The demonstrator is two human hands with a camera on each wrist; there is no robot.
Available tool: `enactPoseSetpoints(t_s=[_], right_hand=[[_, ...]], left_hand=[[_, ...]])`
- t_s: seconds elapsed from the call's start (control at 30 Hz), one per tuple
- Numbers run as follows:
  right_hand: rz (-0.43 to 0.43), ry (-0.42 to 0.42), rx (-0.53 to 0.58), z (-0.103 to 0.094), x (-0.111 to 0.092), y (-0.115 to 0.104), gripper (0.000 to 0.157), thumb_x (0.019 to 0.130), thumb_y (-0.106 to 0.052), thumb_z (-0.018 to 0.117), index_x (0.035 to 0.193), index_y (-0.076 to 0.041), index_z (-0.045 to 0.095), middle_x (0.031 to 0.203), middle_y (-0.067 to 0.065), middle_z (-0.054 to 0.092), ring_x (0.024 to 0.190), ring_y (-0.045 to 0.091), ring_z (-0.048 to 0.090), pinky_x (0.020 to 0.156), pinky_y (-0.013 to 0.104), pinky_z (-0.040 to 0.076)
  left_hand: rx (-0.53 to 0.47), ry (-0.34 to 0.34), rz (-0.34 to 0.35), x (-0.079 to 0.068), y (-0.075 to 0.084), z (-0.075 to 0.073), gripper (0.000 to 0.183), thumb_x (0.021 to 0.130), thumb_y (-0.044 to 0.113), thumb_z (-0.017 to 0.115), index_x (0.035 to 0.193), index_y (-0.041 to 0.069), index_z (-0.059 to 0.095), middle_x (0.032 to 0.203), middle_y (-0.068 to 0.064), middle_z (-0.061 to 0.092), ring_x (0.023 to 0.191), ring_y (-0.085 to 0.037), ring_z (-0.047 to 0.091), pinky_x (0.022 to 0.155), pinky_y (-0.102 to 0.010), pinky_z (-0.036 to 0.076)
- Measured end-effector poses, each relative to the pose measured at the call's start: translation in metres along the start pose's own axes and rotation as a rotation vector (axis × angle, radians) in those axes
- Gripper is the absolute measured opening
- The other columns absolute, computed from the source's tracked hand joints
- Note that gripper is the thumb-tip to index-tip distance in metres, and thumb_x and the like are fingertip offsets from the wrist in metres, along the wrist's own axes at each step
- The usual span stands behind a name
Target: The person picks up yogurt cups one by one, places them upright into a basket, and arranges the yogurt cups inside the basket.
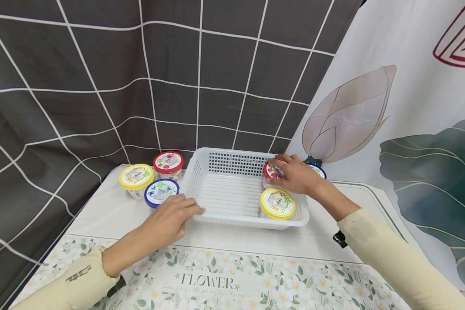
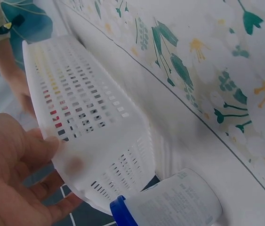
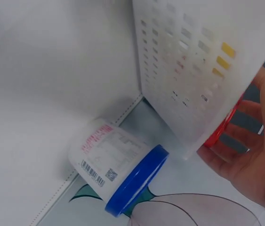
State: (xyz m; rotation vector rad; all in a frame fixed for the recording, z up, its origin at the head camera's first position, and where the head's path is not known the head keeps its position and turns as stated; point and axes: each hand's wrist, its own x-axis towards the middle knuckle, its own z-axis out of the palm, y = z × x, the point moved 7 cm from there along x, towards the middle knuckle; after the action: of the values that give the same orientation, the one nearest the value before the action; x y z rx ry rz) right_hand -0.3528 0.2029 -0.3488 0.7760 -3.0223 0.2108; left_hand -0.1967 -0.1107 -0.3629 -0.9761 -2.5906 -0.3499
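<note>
A white perforated plastic basket (image 1: 232,220) stands at the table's back. My left hand (image 1: 172,217) holds its left front corner, with thumb and fingertips at the rim in the left wrist view. My right hand (image 1: 297,174) reaches over the right rim and grips a red-lidded tub (image 1: 273,171) in the basket's back right corner; the hand covers part of the lid. In front of that tub, inside the basket, sits a yellow-lidded tub (image 1: 277,203). Beside my left hand, outside the basket, is a blue-lidded tub (image 1: 160,191).
Left of the basket also stand another yellow-lidded tub (image 1: 137,176) and another red-lidded tub (image 1: 168,163). A second blue-lidded tub (image 3: 118,165) stands outside the basket's right wall. Behind hangs a dark checked cloth (image 1: 170,103); a flowered cloth (image 1: 217,275) covers the front.
</note>
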Motion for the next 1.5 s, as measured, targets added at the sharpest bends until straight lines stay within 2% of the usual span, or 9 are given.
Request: enactPoseSetpoints(t_s=[0.27, 0.6, 0.97, 1.5], right_hand=[[0.001, -0.031, 0.005, 0.009, 0.003, 0.001, 0.075, 0.103, -0.054, 0.075, 0.167, -0.018, 0.056, 0.173, 0.024, 0.051, 0.151, 0.054, 0.051, 0.118, 0.077, 0.052], [-0.04, -0.054, -0.006, 0.015, 0.006, 0.001, 0.073, 0.105, -0.053, 0.073, 0.165, -0.014, 0.057, 0.169, 0.026, 0.055, 0.15, 0.056, 0.054, 0.129, 0.078, 0.037], [-0.044, -0.082, 0.015, 0.018, 0.011, 0.0, 0.072, 0.107, -0.053, 0.069, 0.167, -0.015, 0.056, 0.171, 0.026, 0.052, 0.151, 0.058, 0.053, 0.128, 0.08, 0.038], [0.018, -0.085, 0.022, 0.024, 0.013, -0.001, 0.073, 0.107, -0.055, 0.067, 0.169, -0.018, 0.054, 0.175, 0.024, 0.049, 0.158, 0.056, 0.046, 0.128, 0.079, 0.038]], left_hand=[[0.011, -0.002, 0.0, 0.0, 0.0, 0.0, 0.048, 0.081, -0.018, 0.073, 0.116, 0.013, 0.086, 0.106, 0.002, 0.081, 0.092, -0.015, 0.066, 0.086, -0.035, 0.058], [0.005, -0.01, 0.002, 0.0, 0.001, 0.0, 0.05, 0.08, -0.019, 0.072, 0.117, 0.012, 0.085, 0.106, 0.002, 0.081, 0.093, -0.016, 0.066, 0.087, -0.036, 0.058], [0.011, -0.001, 0.015, 0.001, 0.003, 0.0, 0.051, 0.079, -0.02, 0.072, 0.117, 0.012, 0.085, 0.107, 0.002, 0.081, 0.093, -0.016, 0.067, 0.087, -0.037, 0.059], [0.008, -0.004, 0.019, 0.0, 0.004, -0.002, 0.054, 0.078, -0.021, 0.071, 0.118, 0.013, 0.085, 0.108, 0.002, 0.082, 0.093, -0.016, 0.067, 0.086, -0.037, 0.058]])
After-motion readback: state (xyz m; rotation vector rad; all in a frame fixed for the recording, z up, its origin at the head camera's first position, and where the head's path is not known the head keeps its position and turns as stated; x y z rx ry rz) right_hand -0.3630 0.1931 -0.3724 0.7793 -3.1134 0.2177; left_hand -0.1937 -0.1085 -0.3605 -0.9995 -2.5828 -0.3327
